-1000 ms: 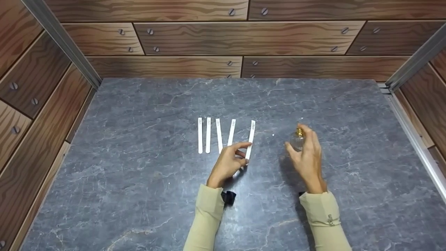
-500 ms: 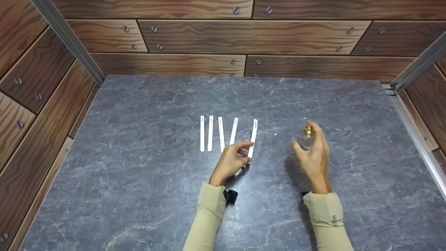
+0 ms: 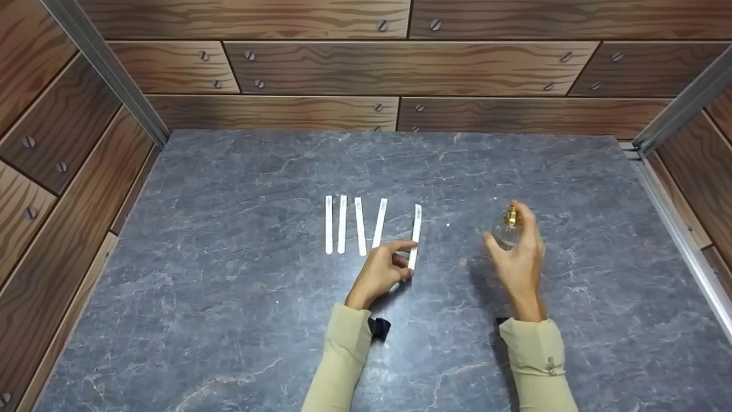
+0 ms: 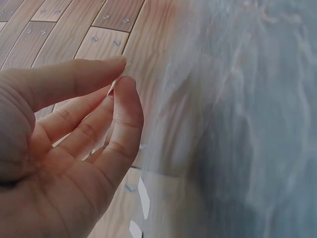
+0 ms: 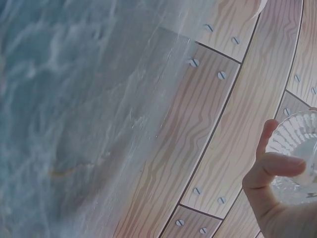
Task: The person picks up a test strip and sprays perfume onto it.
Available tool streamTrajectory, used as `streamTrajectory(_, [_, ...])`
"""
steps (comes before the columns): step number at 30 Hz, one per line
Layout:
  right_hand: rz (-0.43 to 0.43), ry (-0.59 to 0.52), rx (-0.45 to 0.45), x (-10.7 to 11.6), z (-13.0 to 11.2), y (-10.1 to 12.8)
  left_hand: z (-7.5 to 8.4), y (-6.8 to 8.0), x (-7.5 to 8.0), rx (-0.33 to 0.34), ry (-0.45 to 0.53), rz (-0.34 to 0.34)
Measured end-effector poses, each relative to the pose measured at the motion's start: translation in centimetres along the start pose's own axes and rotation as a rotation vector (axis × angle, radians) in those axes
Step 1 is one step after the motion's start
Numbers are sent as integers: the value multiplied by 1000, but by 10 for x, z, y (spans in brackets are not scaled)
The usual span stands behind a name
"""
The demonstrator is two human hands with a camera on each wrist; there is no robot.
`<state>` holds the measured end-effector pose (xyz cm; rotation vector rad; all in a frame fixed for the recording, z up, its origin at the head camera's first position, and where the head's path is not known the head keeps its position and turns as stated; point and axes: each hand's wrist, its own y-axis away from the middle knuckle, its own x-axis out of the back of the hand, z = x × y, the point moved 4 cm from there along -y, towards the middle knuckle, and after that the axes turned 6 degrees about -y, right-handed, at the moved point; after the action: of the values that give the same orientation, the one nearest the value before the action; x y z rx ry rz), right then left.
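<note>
Five white paper strips lie side by side mid-table. My left hand (image 3: 409, 258) pinches the near end of the rightmost strip (image 3: 416, 229) between thumb and fingers; whether the strip is off the table I cannot tell. The other strips (image 3: 342, 223) lie just left of it, untouched. My right hand (image 3: 502, 224) holds a small clear glass bottle (image 3: 506, 236) with a gold top upright above the table, to the right of the strips. In the left wrist view the left hand (image 4: 119, 69) has thumb and fingertip together. The right wrist view catches the ribbed glass bottle (image 5: 297, 148) in my fingers.
The grey marble tabletop (image 3: 229, 297) is boxed in by wood-patterned walls (image 3: 400, 63) at the back and both sides, with metal rails (image 3: 675, 229) along the corners. Both beige sleeves come in from the near edge.
The right hand with the bottle has drifted a little to the right, away from the strips. The left hand keeps its pinch on the rightmost strip, barely shifted.
</note>
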<state>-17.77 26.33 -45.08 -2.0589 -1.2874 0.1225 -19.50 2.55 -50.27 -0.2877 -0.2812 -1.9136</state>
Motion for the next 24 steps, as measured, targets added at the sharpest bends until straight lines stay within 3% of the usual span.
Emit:
streamTrajectory(9, [14,-10,10,0,-2,1,5,-11,-12,26,95,-58])
streamTrajectory(24, [7,-15,30,-1,-2,1,8,-27,-30,19,133,-51])
